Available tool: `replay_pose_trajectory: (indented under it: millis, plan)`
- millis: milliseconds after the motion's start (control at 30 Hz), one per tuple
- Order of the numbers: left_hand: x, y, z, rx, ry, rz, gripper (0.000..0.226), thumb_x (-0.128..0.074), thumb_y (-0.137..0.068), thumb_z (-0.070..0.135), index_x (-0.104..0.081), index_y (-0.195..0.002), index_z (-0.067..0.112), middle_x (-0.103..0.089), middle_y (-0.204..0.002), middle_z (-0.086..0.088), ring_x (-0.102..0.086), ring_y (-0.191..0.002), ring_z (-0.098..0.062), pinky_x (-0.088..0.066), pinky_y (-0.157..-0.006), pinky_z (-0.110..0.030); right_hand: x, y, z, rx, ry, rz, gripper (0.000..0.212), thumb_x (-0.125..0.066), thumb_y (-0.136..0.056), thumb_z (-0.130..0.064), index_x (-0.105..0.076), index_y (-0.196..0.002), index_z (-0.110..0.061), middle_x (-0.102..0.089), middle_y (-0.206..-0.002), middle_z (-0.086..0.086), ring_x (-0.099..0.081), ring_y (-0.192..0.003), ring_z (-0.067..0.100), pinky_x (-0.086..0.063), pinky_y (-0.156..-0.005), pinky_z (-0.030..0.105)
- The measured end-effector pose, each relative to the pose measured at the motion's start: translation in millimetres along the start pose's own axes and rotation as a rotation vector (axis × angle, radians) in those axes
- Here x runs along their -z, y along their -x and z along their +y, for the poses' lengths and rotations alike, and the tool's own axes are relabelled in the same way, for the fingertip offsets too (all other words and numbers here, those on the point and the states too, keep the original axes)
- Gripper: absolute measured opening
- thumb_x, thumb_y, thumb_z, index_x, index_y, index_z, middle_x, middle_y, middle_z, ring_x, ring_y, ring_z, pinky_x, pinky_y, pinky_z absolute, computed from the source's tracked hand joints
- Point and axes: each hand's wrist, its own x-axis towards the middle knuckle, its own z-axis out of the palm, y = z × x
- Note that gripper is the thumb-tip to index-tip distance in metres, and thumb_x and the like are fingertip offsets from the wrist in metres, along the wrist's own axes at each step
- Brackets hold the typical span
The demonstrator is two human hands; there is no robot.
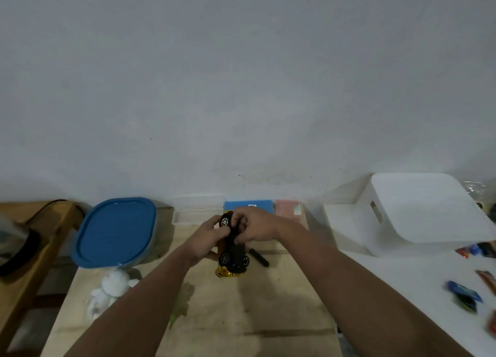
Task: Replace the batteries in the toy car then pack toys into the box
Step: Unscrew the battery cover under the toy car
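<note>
The gold toy car is turned so its black underside and wheels face me, its nose down toward the wooden table. My left hand grips the car's body from the left. My right hand has its fingers curled over the upper part of the underside. What the fingers work on is hidden. A black cylinder-like object lies on the table just right of the car. The white storage box stands at the back right.
A blue-lidded container sits at the left, with a white plush toy in front of it. Clear, blue and pink small boxes line the wall. Colourful small packets lie on the white surface at the right.
</note>
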Motion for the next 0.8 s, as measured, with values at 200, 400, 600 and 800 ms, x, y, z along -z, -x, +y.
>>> replay_pose_trajectory:
  millis: [200, 400, 600, 800]
  plan:
    - [19, -15, -64, 0.067, 0.432, 0.239, 0.040, -0.062, -0.088, 0.030, -0.057, -0.125, 0.017, -0.066, -0.120, -0.019, -0.070, -0.098, -0.030, -0.060, -0.060, -0.040, -28, -18, 45, -0.213, -0.124, 0.410, 0.011, -0.066, -0.084, -0.016, -0.068, -0.093, -0.021, -0.062, -0.080, -0.007, -0.062, -0.079, 0.016, -0.047, -0.070, 0.029]
    - [8, -2, -67, 0.088, 0.602, 0.188, 0.063, -0.063, -0.089, 0.033, -0.052, -0.145, 0.006, -0.064, -0.138, -0.024, -0.065, -0.123, -0.043, -0.059, -0.087, -0.053, -43, -3, 98, -0.464, 0.287, 0.394, 0.034, -0.060, -0.093, -0.027, -0.056, -0.127, -0.027, -0.054, -0.126, 0.008, -0.055, -0.115, 0.030, -0.050, -0.092, 0.039]
    - [52, 24, -117, 0.095, 0.707, 0.203, 0.060, -0.064, -0.080, 0.021, -0.057, -0.138, 0.009, -0.066, -0.128, -0.025, -0.068, -0.114, -0.040, -0.057, -0.094, -0.056, -115, -32, 107, -0.400, 0.415, 0.373, 0.018, -0.049, -0.101, -0.027, -0.053, -0.118, -0.025, -0.052, -0.120, 0.006, -0.056, -0.105, 0.029, -0.052, -0.077, 0.038]
    - [56, 24, -104, 0.001, 0.671, 0.100, 0.062, -0.067, -0.087, 0.034, -0.060, -0.143, 0.006, -0.065, -0.132, -0.023, -0.066, -0.113, -0.038, -0.057, -0.094, -0.051, -117, -26, 102, -0.439, -0.037, 0.479, 0.010, -0.066, -0.086, -0.032, -0.063, -0.092, -0.024, -0.065, -0.084, -0.003, -0.064, -0.082, 0.024, -0.049, -0.067, 0.032]
